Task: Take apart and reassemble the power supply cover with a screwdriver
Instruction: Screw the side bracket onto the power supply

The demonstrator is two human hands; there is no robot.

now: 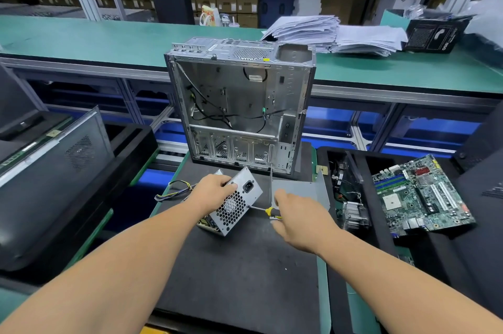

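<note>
A grey metal power supply (236, 204) with a honeycomb fan grille and a mains socket stands tilted on the dark mat (239, 273). My left hand (211, 189) grips its top edge. My right hand (295, 218) holds a yellow-and-black screwdriver (268, 210), whose shaft points left and whose tip touches the right edge of the supply's grille face. A flat grey metal cover plate (302, 192) lies on the mat behind my right hand. Coloured wires (174, 190) trail from the supply to the left.
An open, empty computer case (239, 105) stands upright behind the mat. A motherboard (422, 195) and a heatsink (355, 215) lie in a black tray on the right. Black computer units (54, 170) sit on the left. Paper stacks (334, 34) lie on the far green bench.
</note>
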